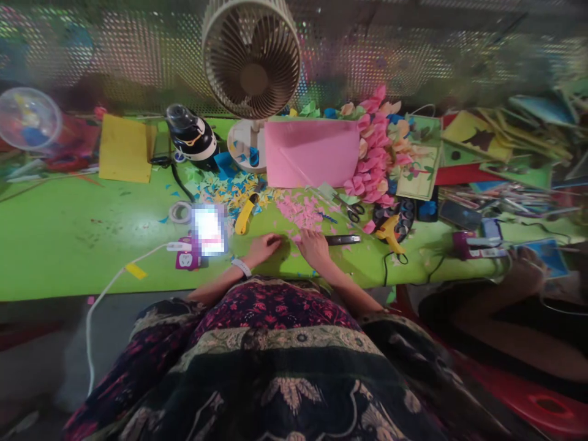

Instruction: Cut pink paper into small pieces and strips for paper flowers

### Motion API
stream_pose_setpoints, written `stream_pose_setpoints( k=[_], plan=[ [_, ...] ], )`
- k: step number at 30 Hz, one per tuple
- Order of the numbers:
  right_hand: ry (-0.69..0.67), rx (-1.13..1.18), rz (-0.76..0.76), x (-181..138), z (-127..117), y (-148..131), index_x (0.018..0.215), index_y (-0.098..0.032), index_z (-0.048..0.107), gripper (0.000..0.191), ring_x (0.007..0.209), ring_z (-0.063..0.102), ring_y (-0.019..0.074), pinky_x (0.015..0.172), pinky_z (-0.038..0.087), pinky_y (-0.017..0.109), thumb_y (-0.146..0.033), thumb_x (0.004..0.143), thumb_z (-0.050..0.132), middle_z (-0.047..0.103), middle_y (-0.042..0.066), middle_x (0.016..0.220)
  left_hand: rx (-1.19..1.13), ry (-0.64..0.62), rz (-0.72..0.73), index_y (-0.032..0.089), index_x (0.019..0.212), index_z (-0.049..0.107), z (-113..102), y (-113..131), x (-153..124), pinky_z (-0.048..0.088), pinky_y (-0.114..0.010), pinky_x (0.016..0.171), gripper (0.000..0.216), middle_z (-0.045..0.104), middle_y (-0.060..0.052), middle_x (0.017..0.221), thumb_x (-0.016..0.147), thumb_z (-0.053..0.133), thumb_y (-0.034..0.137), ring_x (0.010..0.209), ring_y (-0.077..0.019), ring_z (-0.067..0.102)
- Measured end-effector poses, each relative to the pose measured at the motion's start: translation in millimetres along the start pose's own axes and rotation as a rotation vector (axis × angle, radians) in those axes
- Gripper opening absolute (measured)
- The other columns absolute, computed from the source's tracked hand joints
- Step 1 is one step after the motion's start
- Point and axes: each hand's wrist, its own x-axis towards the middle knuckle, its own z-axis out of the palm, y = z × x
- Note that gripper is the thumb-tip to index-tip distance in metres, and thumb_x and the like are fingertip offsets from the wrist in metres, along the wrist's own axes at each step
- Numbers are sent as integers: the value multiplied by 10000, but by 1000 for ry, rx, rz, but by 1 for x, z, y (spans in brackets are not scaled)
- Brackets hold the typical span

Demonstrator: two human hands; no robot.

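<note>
Just nearer than the pink sheet (311, 153), pink paper scraps (301, 213) on the counter (68, 245) are touched by the flat, released fingers of the right hand (315, 246), while the left hand (263, 248) is curled beside them, its grasp impossible to tell, and the scraps are judged light and flimsy, best pinched by an edge.

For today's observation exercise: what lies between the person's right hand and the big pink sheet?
Small pink paper scraps lie scattered on the green table between the right hand and the pink sheet, in the head view.

Glossy, smooth green tabletop (68, 239), matt pink paper sheet (312, 153), thin pink paper scraps (301, 211), beige plastic fan (252, 58), matt yellow paper sheet (125, 149), soft patterned cloth garment (275, 343)
</note>
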Motion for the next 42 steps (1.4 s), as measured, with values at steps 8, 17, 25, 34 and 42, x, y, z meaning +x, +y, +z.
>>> stream_pose_setpoints(
  k=[8,17,25,34,42],
  plan=[
    [127,-61,-90,19,1,-22,1354,-120,634,390,1177,561,325,994,405,433,-244,1002,521,646,201,1337,123,150,93,201,1174,745,-27,7,11,610,-424,976,267,805,-100,1086,921,661,226,998,-256,773],
    [105,-139,-128,10,6,17,1186,-121,726,329,1176,551,325,1121,346,500,-147,938,511,659,202,1288,268,520,296,171,1296,635,-79,46,114,614,-395,936,422,664,-176,1339,878,689,164,1238,-297,663],
    [306,197,-169,-12,6,76,1336,-179,656,427,1234,597,317,1135,423,525,-225,951,476,678,157,1331,79,491,136,177,1211,640,-67,73,150,527,-368,976,347,759,-94,982,889,738,260,939,-248,729],
    [176,137,-152,-26,15,162,1319,-144,674,421,1182,650,320,1076,505,504,-218,950,486,727,178,1238,-175,487,-4,192,723,632,-54,77,164,541,-315,817,193,675,-35,679,760,821,202,830,-236,705],
    [256,104,301,5,-7,191,1450,-29,570,526,1279,599,403,1087,492,562,-255,978,522,671,297,1311,-402,411,-155,163,718,626,-53,58,107,556,-278,653,181,661,-4,643,795,773,235,567,-140,651]
  ],
)
